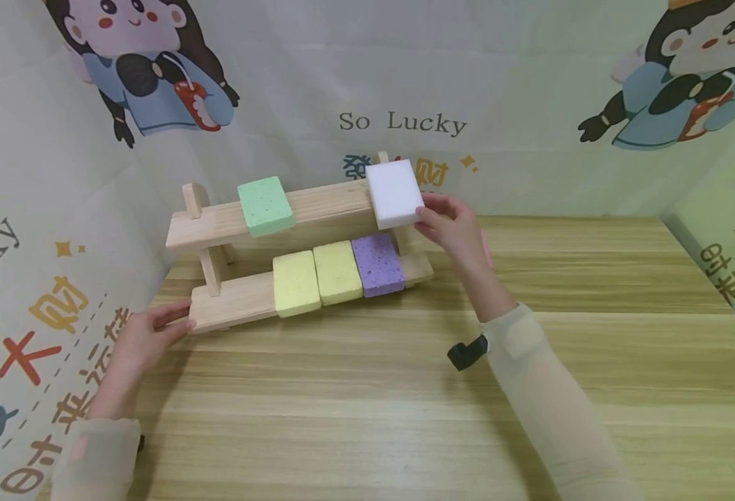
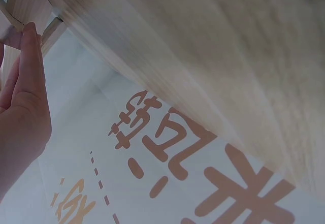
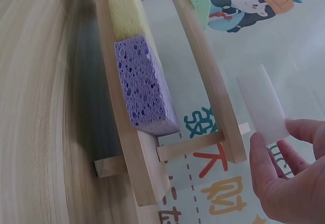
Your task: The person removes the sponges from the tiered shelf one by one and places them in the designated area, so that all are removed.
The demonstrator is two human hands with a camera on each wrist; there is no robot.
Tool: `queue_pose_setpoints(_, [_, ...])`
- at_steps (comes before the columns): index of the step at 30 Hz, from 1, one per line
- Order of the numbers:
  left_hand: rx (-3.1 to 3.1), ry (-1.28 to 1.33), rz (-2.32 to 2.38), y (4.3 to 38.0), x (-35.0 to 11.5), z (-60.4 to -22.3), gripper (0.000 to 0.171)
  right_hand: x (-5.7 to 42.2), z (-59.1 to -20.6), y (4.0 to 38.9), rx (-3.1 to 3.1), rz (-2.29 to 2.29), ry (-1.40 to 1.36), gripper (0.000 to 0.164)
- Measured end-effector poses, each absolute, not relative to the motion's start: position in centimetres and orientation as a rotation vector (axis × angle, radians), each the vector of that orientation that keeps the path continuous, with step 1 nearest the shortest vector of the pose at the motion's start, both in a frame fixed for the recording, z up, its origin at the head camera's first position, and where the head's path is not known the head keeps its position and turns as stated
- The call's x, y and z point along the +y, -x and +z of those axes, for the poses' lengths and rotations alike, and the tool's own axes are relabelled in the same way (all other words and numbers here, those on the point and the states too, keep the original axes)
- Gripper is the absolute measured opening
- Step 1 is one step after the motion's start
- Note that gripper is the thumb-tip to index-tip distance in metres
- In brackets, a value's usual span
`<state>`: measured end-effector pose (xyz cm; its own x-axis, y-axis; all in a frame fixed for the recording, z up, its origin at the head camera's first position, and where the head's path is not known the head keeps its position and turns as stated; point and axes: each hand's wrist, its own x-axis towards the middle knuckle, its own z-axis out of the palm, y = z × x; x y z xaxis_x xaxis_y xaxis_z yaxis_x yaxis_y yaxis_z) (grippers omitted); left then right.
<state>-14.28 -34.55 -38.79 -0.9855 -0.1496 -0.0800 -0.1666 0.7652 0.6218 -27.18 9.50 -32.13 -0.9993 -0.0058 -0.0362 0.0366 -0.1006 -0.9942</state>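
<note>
A two-tier wooden shelf [image 1: 236, 303] stands at a slant on the table. With thumb and fingers, my left hand [image 1: 144, 337] grips the left end of its lower board; the left wrist view shows this hand [image 2: 23, 99] at its edge. My right hand [image 1: 457, 229] pinches the right edge of a white sponge [image 1: 395, 193] over the upper board's right end. The right wrist view shows the white sponge [image 3: 262, 103] apart from the board. A green sponge [image 1: 265, 206] lies on the upper board. Below are two yellow sponges [image 1: 296, 283] and a purple sponge [image 1: 377, 265], side by side.
Something pink [image 1: 487, 249] shows partly behind my right hand. The wood-grain table [image 1: 354, 403] extends forward and right of the shelf. A printed white cloth [image 1: 292, 83] hangs close behind the shelf and along the left side.
</note>
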Motion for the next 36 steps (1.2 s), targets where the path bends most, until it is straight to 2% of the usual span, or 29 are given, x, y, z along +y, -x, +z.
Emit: queue_pose_setpoints(36, [2.906,0.277,1.047,14.4,-34.5,-38.7,0.053,14.8,-32.6,26.8,2.182,-2.328,-0.159,0.045])
